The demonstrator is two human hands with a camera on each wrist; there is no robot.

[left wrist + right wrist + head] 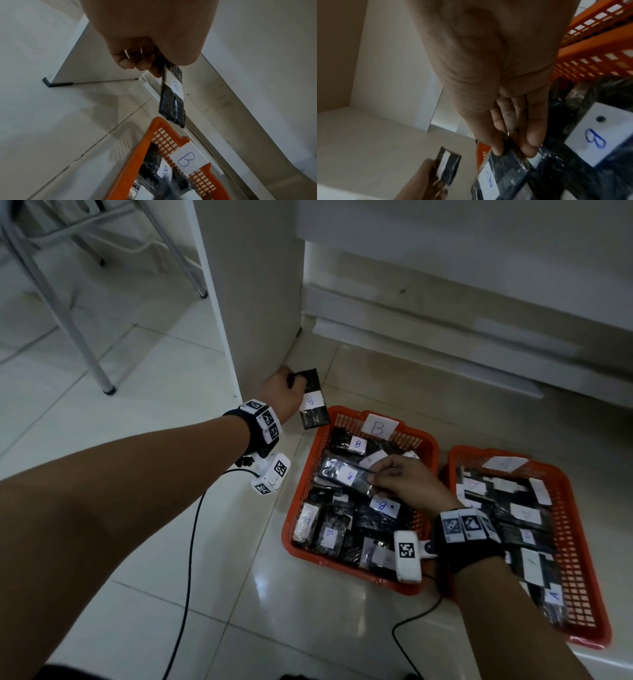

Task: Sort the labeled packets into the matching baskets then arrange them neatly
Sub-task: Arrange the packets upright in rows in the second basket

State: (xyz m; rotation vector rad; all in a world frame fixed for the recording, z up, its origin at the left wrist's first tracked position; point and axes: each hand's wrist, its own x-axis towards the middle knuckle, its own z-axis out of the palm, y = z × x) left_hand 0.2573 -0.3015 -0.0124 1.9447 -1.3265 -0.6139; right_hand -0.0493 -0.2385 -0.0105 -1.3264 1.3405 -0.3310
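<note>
Two orange mesh baskets sit on the tiled floor. The left basket (310,470) carries a "B" tag (378,428) and holds several black packets with white B labels. The right basket (579,546) holds packets marked A. My left hand (286,390) grips a black B packet (313,404) by its top end, hanging just beyond the B basket's far left corner (158,121). My right hand (400,479) pinches another B packet (346,475) between thumb and fingers (529,142), over the middle of the B basket.
A white cabinet panel (253,296) stands right behind my left hand. A long low drawer front (462,330) runs behind both baskets. Metal chair legs (82,337) stand at the far left. Black cables (191,542) trail across the floor.
</note>
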